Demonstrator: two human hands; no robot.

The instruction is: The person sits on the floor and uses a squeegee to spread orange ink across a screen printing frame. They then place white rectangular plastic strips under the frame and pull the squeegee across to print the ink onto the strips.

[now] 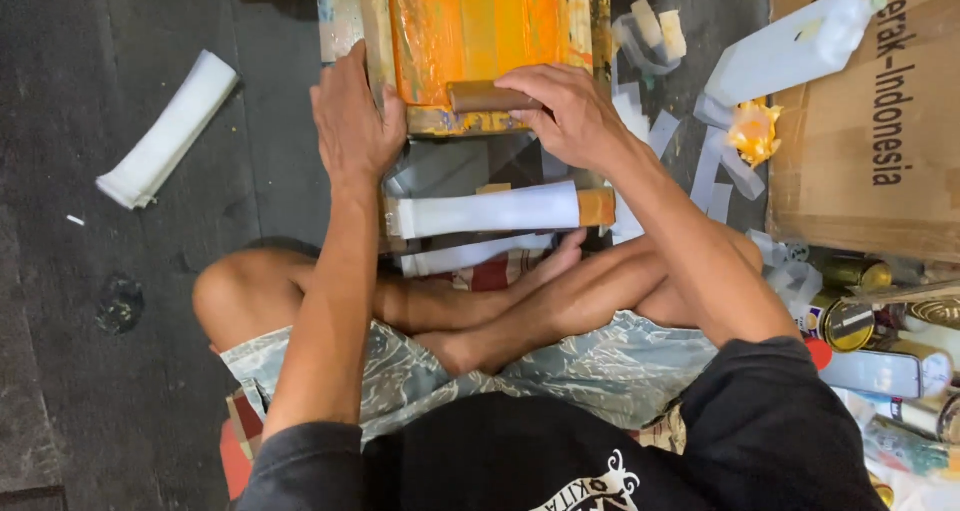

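I sit cross-legged on a dark floor before a wooden-framed printing screen [575, 11] coated in orange ink. My left hand [352, 121] presses down on the frame's near left corner. My right hand [565, 111] grips a brown wooden squeegee handle [480, 97] lying across the near end of the screen. Just below the frame rests a white rolled strip with an orange end [490, 211], and a second white strip [470, 256] lies beside my foot.
A folded white cloth [165, 131] lies on the floor at left. A cardboard box [870, 121] stands at right with a white plastic jug [790, 51] on it. Several cans [850, 316] and paper scraps [720, 161] crowd the right side.
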